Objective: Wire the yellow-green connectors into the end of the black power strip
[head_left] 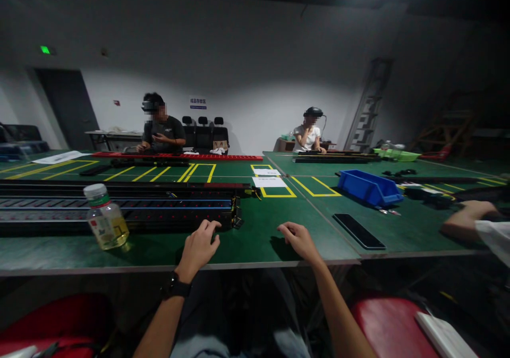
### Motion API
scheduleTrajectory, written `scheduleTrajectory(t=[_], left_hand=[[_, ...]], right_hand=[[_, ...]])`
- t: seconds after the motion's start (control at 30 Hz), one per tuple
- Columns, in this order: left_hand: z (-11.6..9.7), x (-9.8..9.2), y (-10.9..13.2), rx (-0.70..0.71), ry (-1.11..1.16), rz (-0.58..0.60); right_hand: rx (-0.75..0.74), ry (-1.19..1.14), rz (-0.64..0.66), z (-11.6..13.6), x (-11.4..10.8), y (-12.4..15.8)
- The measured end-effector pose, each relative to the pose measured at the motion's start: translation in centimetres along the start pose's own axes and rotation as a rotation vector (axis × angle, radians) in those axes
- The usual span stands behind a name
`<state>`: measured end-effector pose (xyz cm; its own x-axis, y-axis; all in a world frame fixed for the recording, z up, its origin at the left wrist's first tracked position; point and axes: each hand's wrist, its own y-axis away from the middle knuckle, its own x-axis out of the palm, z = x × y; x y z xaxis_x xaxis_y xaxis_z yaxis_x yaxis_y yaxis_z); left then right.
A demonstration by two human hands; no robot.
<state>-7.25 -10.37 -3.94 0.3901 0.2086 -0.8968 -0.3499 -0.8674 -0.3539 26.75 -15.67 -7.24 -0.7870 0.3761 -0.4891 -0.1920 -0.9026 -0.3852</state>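
Not much actually in hand here. The long black rail assembly (119, 209) lies flat along the left side of the green table (258, 241), with its near end just ahead of the left hand (201, 246). It looks put together from where I sit, rows of little red and blue bits running down it, but I can't tell whether anything on it is unfinished. My read: nothing is being worked on at this exact moment.

Grip-wise, both hands are empty. The left hand rests on the table with its fingers loosely curled and the fingertips down, close to the rail's end. I can't tell if they touch it. The right hand (300, 241) sits well apart from the rail, fingers bent down onto the bare mat, grasping nothing.

Around them:
- a plastic bottle (105, 217) of yellowish drink stands upright just in front of the rail
- a flat black slab (358, 230) lies off to the right
- a blue bin (368, 188) sits further back
- a co-worker's arm (466, 217) rests on the table at the far right
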Motion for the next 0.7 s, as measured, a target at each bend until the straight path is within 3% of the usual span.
scheduleTrajectory(t=[0.5,0.7], left_hand=[[0.59,0.30,-0.29,-0.010,0.139,-0.040],[0.09,0.34,-0.16,0.084,0.073,-0.080]], right_hand=[[0.014,0.012,0.016,0.42,-0.16,0.09],[0.001,0.005,0.011,0.34,-0.11,0.05]])
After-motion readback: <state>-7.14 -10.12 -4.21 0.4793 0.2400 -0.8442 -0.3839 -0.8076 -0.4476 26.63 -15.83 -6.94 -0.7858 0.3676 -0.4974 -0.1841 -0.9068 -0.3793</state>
